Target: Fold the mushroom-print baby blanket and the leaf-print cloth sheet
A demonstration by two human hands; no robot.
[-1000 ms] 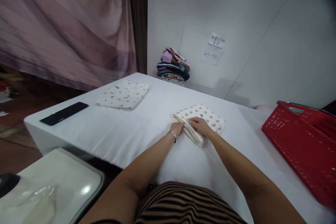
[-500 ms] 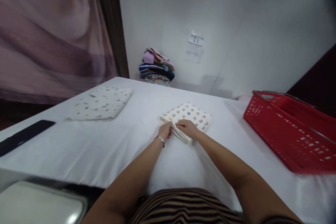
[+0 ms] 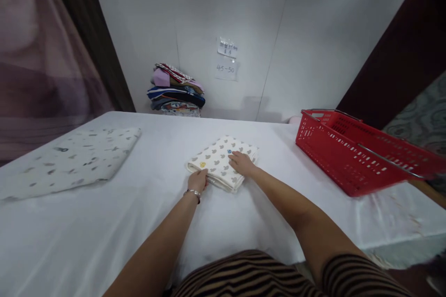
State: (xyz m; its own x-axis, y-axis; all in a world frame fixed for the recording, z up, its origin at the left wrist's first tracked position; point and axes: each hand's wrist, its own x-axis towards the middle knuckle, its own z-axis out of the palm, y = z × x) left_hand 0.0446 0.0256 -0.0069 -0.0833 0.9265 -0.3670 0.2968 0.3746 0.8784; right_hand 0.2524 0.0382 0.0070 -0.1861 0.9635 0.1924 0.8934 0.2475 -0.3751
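Change: swung right since a second ago, so phone and tray gone from view and basket now fully in; right hand slid from near edge of cloth up onto its top; left hand kept at near left corner.
Cloth: folded, cream with grey print, lying flat near middle of table, slightly toward far edge, turned at an angle to near edge.
Left grip: fingers closed together on near left corner of cloth, thumb hidden, so pinch or mere press cannot be told; bracelet at wrist.
Right grip: palm down, fingers spread flat on top right part of cloth, pressing, nothing clasped.
Layers: several visible along near edge of cloth, stacked loosely.
Risk, layers: likely to splay or slip apart if pulled by corner alone, since only flat pressure holds top.
Risk, sheet: white cover may ruck up under cloth if pushed rather than lifted.
Risk, fold: may fall open if raised from one side with right palm off.
Second cloth: folded, spotted, well apart toward left edge of table.
Basket: red, at right edge of table, overhanging a little by the look of it; a careless elbow could nudge it off.
Pile: clothes stacked at far edge against wall, under paper notes.
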